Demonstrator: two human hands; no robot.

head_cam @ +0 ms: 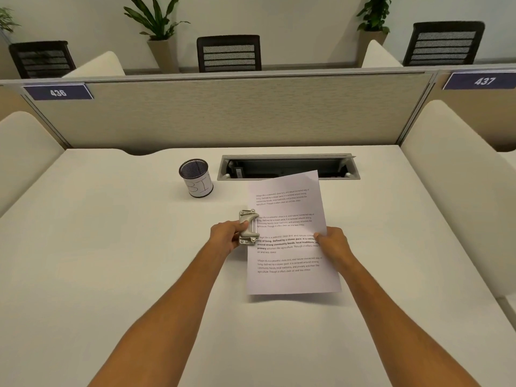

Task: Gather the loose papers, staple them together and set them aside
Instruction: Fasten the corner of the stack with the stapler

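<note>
White printed papers are held slightly above the white desk, right of centre, with the top edge tilted away. My right hand pinches the right edge of the papers. My left hand grips a grey metal punch-like stapling tool, which sits over the left edge of the papers at mid height. How many sheets are in the stack cannot be told.
A black mesh pen cup with a white label stands behind and left of the papers. An open cable tray is set into the desk at the back. A beige partition closes the far side; padded dividers flank both sides.
</note>
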